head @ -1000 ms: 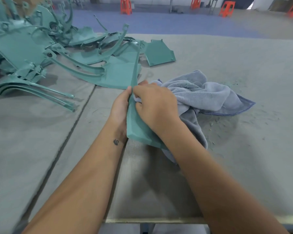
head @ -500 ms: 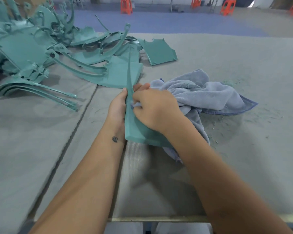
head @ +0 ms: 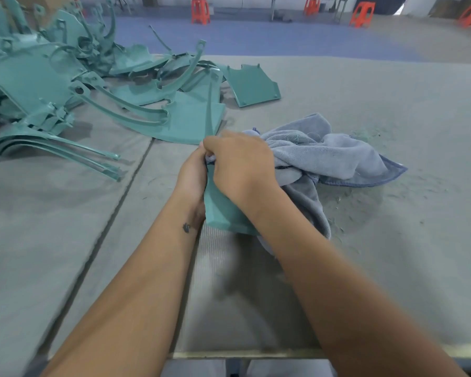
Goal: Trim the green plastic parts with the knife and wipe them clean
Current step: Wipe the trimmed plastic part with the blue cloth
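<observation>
Orange stools (head: pixel 200 10) on blue floor (head: pixel 256 39) beyond grey table (head: pixel 392 104)

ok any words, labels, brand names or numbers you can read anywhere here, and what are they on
None can be read.
Green plastic part held by the left hand: no print shows.
Grey towel under the right hand: no label visible.
Left forearm: a small dark mark, not lettering.

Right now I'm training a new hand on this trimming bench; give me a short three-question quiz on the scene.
1. True or false: the right hand holds a knife.
2. The left hand grips: A) the cloth B) the green part C) nothing?
3. Where is the pile of green parts?

Key:
1. False; it bunches the grey cloth against the green part.
2. B.
3. Far left on the table.
</observation>
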`<state>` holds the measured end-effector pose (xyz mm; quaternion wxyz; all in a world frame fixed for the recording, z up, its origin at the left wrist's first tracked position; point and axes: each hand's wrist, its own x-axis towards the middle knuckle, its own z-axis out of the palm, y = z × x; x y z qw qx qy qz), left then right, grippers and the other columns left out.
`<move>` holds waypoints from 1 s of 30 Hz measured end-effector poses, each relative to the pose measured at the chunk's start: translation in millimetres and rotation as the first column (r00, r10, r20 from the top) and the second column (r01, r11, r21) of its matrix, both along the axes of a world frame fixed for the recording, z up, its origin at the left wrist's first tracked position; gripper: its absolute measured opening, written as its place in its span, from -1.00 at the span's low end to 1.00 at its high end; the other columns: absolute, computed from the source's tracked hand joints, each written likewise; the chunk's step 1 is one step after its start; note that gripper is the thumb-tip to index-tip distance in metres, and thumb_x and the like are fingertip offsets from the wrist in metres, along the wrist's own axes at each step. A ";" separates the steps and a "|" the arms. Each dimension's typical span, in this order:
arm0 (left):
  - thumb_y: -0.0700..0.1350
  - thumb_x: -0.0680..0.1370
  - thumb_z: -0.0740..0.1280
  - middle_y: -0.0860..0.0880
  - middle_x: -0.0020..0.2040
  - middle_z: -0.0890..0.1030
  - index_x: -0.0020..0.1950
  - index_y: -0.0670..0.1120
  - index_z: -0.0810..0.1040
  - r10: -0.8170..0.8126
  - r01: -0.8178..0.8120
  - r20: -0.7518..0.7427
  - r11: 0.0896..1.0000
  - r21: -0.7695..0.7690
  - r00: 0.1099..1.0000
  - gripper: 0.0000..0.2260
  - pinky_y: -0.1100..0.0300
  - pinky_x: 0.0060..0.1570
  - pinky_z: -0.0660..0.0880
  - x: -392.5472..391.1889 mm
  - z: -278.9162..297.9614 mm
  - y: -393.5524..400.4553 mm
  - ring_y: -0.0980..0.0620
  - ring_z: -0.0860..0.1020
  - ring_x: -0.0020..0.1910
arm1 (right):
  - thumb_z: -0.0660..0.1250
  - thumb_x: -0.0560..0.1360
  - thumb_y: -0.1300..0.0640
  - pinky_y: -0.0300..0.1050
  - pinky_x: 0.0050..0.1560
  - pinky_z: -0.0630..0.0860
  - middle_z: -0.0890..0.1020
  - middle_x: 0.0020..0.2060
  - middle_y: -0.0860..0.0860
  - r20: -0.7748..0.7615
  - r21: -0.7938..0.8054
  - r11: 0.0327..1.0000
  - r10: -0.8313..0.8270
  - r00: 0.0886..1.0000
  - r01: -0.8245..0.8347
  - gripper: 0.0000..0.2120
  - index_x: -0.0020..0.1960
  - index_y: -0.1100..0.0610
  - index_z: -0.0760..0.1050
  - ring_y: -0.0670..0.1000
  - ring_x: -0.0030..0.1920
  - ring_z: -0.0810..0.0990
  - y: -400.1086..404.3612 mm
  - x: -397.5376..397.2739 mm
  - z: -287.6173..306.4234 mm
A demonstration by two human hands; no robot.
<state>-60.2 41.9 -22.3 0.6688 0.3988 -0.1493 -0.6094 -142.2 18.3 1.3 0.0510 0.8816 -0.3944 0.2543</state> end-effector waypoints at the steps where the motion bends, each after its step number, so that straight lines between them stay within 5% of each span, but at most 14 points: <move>1: -0.10 0.65 0.11 -0.01 -0.50 0.52 -0.34 -0.09 0.49 0.006 -0.006 -0.005 1.000 -0.006 1.000 -0.61 0.34 -0.52 0.47 -1.5 1.8 0.7 0.09 0.55 -0.53 | 0.19 0.42 0.25 -0.06 -0.19 0.20 0.35 -0.28 -0.04 -0.004 -0.001 1.000 -0.018 1.000 0.018 -0.82 -0.20 -0.02 0.28 0.05 -0.23 0.28 0.5 4.1 0.5; 4: -0.08 0.65 0.11 -0.01 -0.44 0.53 -0.26 -0.09 0.48 -0.022 0.020 -0.065 0.999 -0.031 0.998 -0.67 0.33 -0.47 0.51 -1.2 2.6 3.1 0.08 0.57 -0.49 | 0.19 0.42 0.23 -0.06 -0.21 0.18 0.42 -0.26 -0.04 -0.022 0.015 0.999 -0.032 0.999 0.032 -0.82 -0.16 -0.03 0.27 0.04 -0.22 0.32 3.4 10.9 0.1; 7: -0.03 0.68 0.06 -0.01 -0.44 0.54 -0.41 -0.13 0.58 -0.080 0.068 -0.175 0.995 -0.073 0.981 -0.46 0.30 -0.45 0.53 4.1 -1.0 2.4 0.07 0.57 -0.48 | 0.18 0.44 0.21 -0.07 -0.18 0.17 0.59 -0.14 -0.02 0.010 0.066 0.998 0.019 1.000 -0.019 -0.88 -0.13 0.00 0.42 0.08 -0.15 0.46 5.6 3.2 -2.2; 12: 0.03 0.71 -0.02 -0.09 -0.18 0.71 -0.04 -0.17 0.51 0.023 -0.030 -0.069 0.995 -0.099 0.997 -0.59 0.19 -0.26 0.61 6.3 -5.1 -7.0 0.01 0.69 -0.20 | 0.25 0.45 0.13 -0.07 -0.22 0.12 0.43 -0.33 0.02 0.056 0.083 0.994 0.069 0.996 -0.073 -0.81 -0.31 0.03 0.31 0.09 -0.25 0.32 14.6 -24.8 -9.9; 16: 0.03 0.70 0.03 -0.09 -0.26 0.69 -0.08 -0.17 0.51 0.055 -0.068 -0.124 0.992 -0.106 0.991 -0.61 0.16 -0.25 0.61 4.1 -4.5 -7.9 -0.01 0.68 -0.28 | 0.32 0.46 0.05 -0.06 -0.26 0.33 0.47 -0.39 0.00 0.067 0.262 0.962 0.065 0.996 -0.081 -0.79 -0.31 0.11 0.45 0.10 -0.28 0.43 5.6 -52.2 -14.1; 19: 0.06 0.68 0.07 0.00 -0.47 0.48 -0.17 -0.13 0.48 0.054 -0.075 -0.194 0.992 -0.102 0.980 -0.62 0.21 -0.29 0.47 3.1 -4.0 -7.2 0.04 0.48 -0.47 | 0.29 0.49 0.07 -0.10 -0.36 0.24 0.43 -0.41 -0.04 0.080 0.323 0.945 -0.079 0.994 0.049 -0.83 -0.23 0.10 0.40 0.08 -0.26 0.41 -7.0 -54.8 -15.8; 24: 0.11 0.68 0.06 0.06 -0.54 0.33 -0.20 -0.08 0.45 0.098 -0.116 -0.188 0.989 -0.090 0.977 -0.61 0.28 -0.38 0.43 2.4 -4.1 -8.7 0.09 0.38 -0.56 | 0.22 0.54 0.10 -0.09 -0.25 0.24 0.47 -0.28 0.00 0.053 0.224 0.964 -0.159 0.986 0.144 -0.88 -0.07 0.14 0.45 0.09 -0.22 0.40 -7.5 -41.4 -18.7; 27: 0.11 0.69 0.05 0.05 -0.55 0.33 -0.19 -0.10 0.44 0.122 -0.138 -0.167 0.986 -0.093 0.978 -0.60 0.26 -0.36 0.45 0.6 -5.6 -9.8 0.09 0.38 -0.56 | 0.22 0.53 0.11 -0.10 -0.23 0.21 0.51 -0.26 0.03 0.013 0.153 0.985 -0.084 0.996 0.081 -0.85 -0.05 0.17 0.50 0.12 -0.19 0.48 -0.9 -41.4 -17.9; 30: 0.10 0.69 0.03 0.04 -0.53 0.34 -0.18 -0.10 0.44 0.125 -0.142 -0.170 0.985 -0.096 0.977 -0.60 0.24 -0.28 0.44 1.6 -6.6 -10.3 0.09 0.38 -0.53 | 0.34 0.47 0.09 -0.13 -0.24 0.22 0.39 -0.45 -0.06 0.162 0.251 0.964 0.046 0.986 -0.086 -0.80 -0.29 0.12 0.44 0.08 -0.29 0.43 3.8 -44.9 -16.0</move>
